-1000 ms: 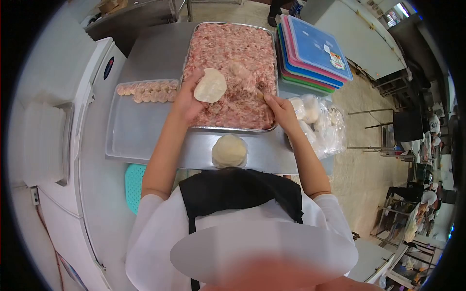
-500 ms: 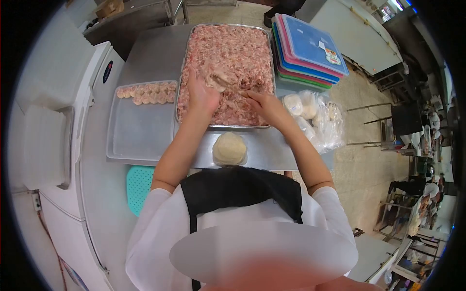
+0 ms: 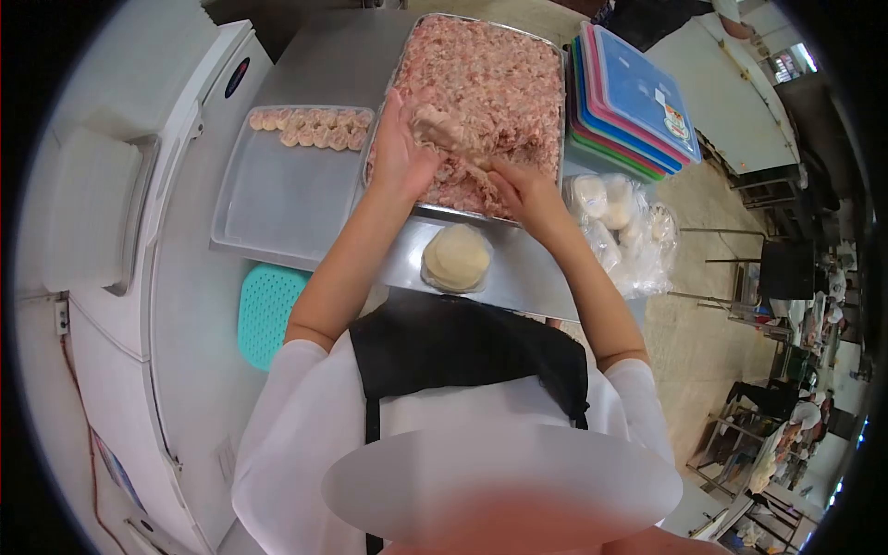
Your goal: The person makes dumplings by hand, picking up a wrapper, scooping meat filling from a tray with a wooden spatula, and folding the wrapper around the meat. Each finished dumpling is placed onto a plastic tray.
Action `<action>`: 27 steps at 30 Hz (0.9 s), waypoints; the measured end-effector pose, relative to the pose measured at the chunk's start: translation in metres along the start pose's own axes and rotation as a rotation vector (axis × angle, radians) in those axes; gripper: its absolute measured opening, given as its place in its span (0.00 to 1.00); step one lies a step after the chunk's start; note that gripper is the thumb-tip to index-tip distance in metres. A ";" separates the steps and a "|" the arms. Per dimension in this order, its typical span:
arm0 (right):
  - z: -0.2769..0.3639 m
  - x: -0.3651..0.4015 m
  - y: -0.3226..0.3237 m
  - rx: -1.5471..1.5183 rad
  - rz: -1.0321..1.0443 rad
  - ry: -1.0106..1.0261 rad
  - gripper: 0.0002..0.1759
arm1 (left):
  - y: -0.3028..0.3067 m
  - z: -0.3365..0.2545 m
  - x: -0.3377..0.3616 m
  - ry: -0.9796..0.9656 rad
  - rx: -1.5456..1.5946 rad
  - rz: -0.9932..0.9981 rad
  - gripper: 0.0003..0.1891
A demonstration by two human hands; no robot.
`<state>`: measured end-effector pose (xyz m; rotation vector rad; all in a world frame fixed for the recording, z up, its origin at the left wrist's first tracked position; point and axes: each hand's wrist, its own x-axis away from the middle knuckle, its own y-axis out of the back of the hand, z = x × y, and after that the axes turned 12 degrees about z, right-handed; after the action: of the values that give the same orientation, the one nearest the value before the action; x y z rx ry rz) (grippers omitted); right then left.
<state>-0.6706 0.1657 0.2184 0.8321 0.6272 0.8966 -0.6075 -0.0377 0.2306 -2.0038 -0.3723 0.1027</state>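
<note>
My left hand (image 3: 404, 153) is over the near left part of a large metal tray of ground meat (image 3: 490, 69). Its palm is turned up and its fingers curl around a pale dumpling wrapper (image 3: 433, 123) with meat on it. My right hand (image 3: 529, 194) is closed on a thin, flat spatula, mostly hidden by meat and fingers, its tip near the left hand. A stack of round dumpling wrappers (image 3: 456, 257) lies on the steel table near my apron. To the left, a clear plastic tray (image 3: 282, 199) holds two rows of filled dumplings (image 3: 319, 127) along its far side.
Stacked coloured plastic lids (image 3: 638, 92) stand right of the meat tray. Plastic bags with round white wrapper stacks (image 3: 615, 217) lie at the table's right edge. A turquoise perforated stool (image 3: 268, 314) is below on the left, beside a white freezer (image 3: 199, 277). Another person stands beyond the table.
The view has shifted, so the table sits higher and further right. Both hands remain over the meat, with the right hand now a little closer to the left.
</note>
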 end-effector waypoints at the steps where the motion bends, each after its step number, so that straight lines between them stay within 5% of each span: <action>1: -0.007 0.000 -0.008 0.037 0.005 0.050 0.14 | -0.001 -0.001 0.003 -0.010 0.024 0.023 0.32; 4: 0.031 -0.002 0.034 0.315 0.140 -0.099 0.13 | 0.008 -0.009 0.004 -0.046 0.010 -0.030 0.35; 7: 0.050 -0.001 0.035 0.350 -0.025 -0.050 0.12 | 0.019 -0.011 -0.002 -0.032 -0.036 -0.129 0.36; 10: 0.030 -0.007 0.018 0.271 0.055 -0.070 0.14 | 0.026 -0.009 -0.008 -0.029 0.073 0.001 0.37; 13: 0.017 -0.003 0.038 -0.158 0.004 0.006 0.18 | 0.037 -0.019 0.000 0.011 0.231 0.042 0.29; 16: 0.013 0.005 0.043 -0.353 0.044 -0.110 0.20 | 0.017 -0.020 0.015 -0.004 -0.132 0.284 0.26; 19: 0.018 0.011 0.053 -0.495 0.185 -0.165 0.19 | 0.004 -0.026 0.020 0.095 -0.637 0.349 0.36; 22: 0.024 0.017 0.070 -0.545 0.315 -0.192 0.19 | 0.008 -0.028 0.010 -0.393 -1.463 0.487 0.38; 25: 0.024 0.023 0.064 -0.548 0.349 -0.177 0.18 | 0.009 -0.034 0.009 -0.088 -1.515 0.562 0.33; 27: 0.020 0.026 0.053 -0.530 0.343 -0.160 0.19 | 0.007 -0.027 0.016 -0.171 -1.639 0.480 0.32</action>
<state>-0.6646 0.1998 0.2702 0.5259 0.0884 1.2243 -0.5844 -0.0593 0.2380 -3.6997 0.0196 0.3475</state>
